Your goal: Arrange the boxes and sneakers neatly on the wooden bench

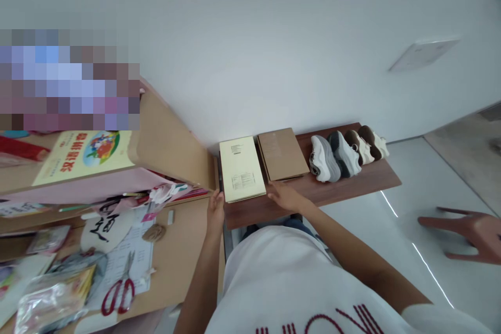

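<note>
at the near left corner of a dark reddish wooden shelf, the fingers of the left hand are bunched narrowly against the shelf's edge, and whether they hold anything cannot be told. the fingers of the right hand lie loosely extended and closed on nothing, their tips just beside the near corner of a flat cream box. this box, marked with small blocks of dark print, sits at the shelf's left end, with a flat kraft cardboard box just beside it. both look closed, so anything inside is hidden. they appear light and stiff, may slide easily on the smooth wood, and would probably be best taken by their long edges. toward the shelf's right end stand a white and grey pair of sneakers and a beige and brown pair of sneakers. left of the shelf, a wooden cabinet holds papers, a picture book, and red-handled scissors. a white wall rises behind.
</note>
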`<state>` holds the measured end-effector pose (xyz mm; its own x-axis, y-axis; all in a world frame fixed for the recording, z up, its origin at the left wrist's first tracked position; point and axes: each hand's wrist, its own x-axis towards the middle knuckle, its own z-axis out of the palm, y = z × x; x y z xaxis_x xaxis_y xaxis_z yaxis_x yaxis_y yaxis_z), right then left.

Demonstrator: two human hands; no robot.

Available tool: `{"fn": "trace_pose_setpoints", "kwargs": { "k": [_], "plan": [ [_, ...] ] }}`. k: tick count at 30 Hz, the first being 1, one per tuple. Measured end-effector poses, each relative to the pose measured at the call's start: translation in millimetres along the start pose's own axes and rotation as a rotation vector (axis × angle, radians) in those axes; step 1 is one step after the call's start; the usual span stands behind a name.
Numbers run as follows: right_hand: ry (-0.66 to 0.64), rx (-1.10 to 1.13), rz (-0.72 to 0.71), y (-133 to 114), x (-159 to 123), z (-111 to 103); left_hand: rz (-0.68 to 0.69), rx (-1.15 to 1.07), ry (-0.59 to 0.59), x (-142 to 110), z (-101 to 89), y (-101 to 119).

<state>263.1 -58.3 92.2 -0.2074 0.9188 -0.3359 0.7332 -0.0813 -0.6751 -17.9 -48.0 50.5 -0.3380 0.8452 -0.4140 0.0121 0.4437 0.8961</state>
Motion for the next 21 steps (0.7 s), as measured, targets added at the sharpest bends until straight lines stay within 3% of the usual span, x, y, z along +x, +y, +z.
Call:
{"fn": "trace_pose_setpoints", "kwargs": {
  "k": [8,14,21],
  "plan": [
    [0.180,0.040,0.022,-18,49,10,0.069,0.002,-0.077,34,6.4,21],
    [0.170,0.086,0.080,-23,71,27,0.037,0.060,-0.102,49,9.4,18],
    [0.161,0.099,0.136,-19,74,37,-0.007,0.101,-0.113,50,13.6,10]
  ]
}}
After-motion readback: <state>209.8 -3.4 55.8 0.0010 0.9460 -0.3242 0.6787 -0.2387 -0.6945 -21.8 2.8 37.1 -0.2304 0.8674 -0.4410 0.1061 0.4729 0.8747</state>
